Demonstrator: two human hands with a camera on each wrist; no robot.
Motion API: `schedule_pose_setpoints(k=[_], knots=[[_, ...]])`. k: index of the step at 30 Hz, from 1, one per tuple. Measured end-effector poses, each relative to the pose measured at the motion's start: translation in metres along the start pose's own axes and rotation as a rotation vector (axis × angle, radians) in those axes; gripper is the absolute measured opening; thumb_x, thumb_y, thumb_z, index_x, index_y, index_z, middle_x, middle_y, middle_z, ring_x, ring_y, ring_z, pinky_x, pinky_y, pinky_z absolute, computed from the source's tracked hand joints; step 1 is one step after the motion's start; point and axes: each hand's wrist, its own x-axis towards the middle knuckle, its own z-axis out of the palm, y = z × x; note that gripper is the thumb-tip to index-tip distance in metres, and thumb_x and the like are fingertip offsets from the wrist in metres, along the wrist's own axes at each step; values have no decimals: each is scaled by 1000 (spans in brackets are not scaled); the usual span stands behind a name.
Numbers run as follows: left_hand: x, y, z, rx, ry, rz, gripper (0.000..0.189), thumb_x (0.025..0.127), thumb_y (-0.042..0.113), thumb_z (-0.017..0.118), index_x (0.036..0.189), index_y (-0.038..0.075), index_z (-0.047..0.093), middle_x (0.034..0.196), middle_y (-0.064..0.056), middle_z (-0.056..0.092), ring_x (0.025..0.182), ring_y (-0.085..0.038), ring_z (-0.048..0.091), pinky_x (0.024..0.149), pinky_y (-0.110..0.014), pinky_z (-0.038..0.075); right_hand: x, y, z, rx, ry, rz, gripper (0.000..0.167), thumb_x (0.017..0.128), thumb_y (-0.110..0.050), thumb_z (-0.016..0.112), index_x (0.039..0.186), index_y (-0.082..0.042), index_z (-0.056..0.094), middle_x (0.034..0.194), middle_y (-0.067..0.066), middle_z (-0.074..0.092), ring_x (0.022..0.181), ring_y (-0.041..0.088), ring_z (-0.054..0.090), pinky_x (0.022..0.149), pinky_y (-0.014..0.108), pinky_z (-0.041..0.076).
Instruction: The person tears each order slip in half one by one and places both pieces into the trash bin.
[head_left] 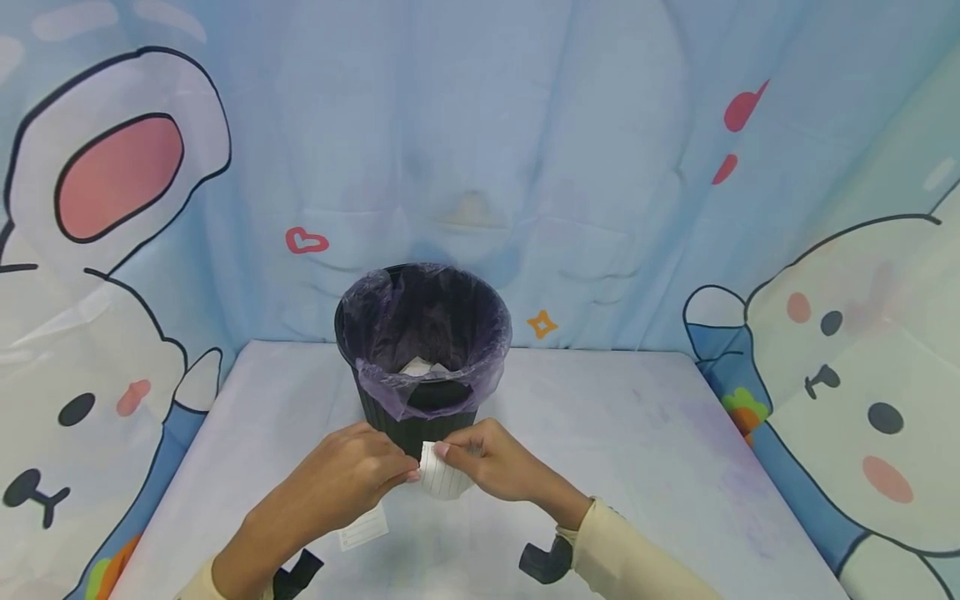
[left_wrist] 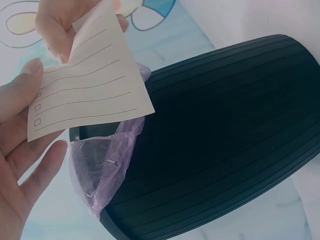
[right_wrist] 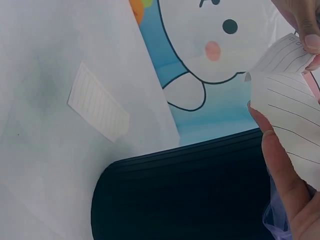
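Both hands hold a lined paper sheet [head_left: 444,479] with small checkboxes, in front of a black bin [head_left: 420,427]. My left hand [head_left: 360,465] pinches its checkbox end between thumb and fingers, while my right hand [head_left: 501,462] grips the other side. In the right wrist view the sheet [right_wrist: 290,117] is creased and has a ragged edge beside the right hand's fingers. In the left wrist view it overlaps the bin's rim. A purple plastic liner [head_left: 489,373] folds over that rim, and white paper [head_left: 420,366] lies inside.
Another lined sheet [head_left: 364,528] lies flat on the white tabletop [head_left: 600,467], close to my left forearm. Behind the bin hangs a blue curtain [head_left: 480,125] with cartoon prints, and it also runs along both sides.
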Motion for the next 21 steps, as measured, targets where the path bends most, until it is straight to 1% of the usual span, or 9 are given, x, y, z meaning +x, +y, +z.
schedule_pose_setpoints(k=[9, 15, 21], knots=[[-1, -2, 0, 15, 24, 17, 9, 82, 19, 82, 89, 15, 79, 80, 10, 74, 73, -4, 64, 72, -21, 52, 2, 2, 0, 2, 6, -1, 27, 100, -11, 55, 85, -2, 76, 80, 10, 74, 67, 3, 61, 66, 25, 58], [-1, -3, 0, 18, 49, 37, 9, 81, 19, 82, 89, 15, 78, 80, 9, 74, 73, -4, 65, 71, -20, 51, 3, 4, 0, 1, 13, 6, 26, 100, -9, 55, 88, -1, 76, 81, 11, 75, 67, 3, 62, 65, 26, 58], [-1, -4, 1, 19, 62, 52, 10, 81, 18, 83, 89, 15, 78, 80, 9, 74, 73, -4, 65, 70, -20, 51, 4, 6, -1, 5, 12, 11, 25, 100, -10, 55, 93, 1, 77, 85, 12, 75, 70, 4, 62, 69, 25, 58]])
